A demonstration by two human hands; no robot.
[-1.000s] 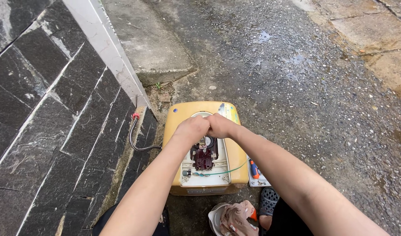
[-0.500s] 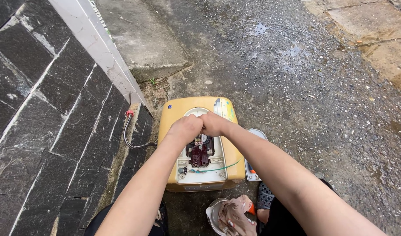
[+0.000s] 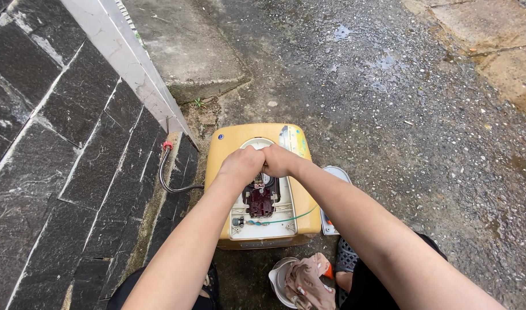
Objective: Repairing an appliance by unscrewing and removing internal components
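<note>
Both hands, left hand (image 3: 243,165) and right hand (image 3: 279,161), are closing fisted grips together over the opened yellow appliance (image 3: 231,150) on wet ground at 12 o'clock, probably rigid, heavy; held part hidden.

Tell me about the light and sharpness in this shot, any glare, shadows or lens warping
Head view: soft, even daylight with no hard shadows; the wet pavement shines faintly around small puddles, and the dark stone wall shows pale sheen. Focus is crisp on both hands and the yellow appliance. Wide-angle stretch enlarges the forearms near the bottom edge.
</note>
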